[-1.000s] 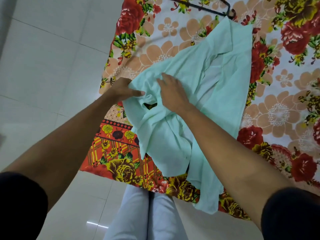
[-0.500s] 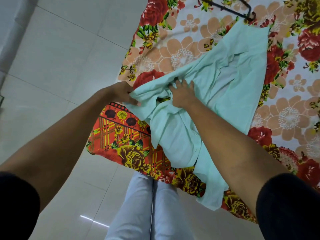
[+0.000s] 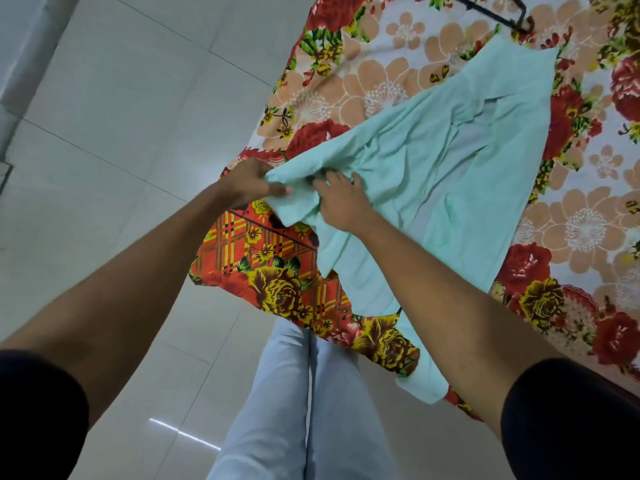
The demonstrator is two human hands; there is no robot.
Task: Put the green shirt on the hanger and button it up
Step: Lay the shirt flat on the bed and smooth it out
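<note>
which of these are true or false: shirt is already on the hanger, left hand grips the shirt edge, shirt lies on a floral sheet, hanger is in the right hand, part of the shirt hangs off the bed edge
1. The green shirt is already on the hanger. False: the hanger lies apart at the far end of the shirt.
2. The left hand grips the shirt edge. True.
3. The shirt lies on a floral sheet. True.
4. The hanger is in the right hand. False: that hand is on the shirt fabric.
5. Part of the shirt hangs off the bed edge. True.
</note>
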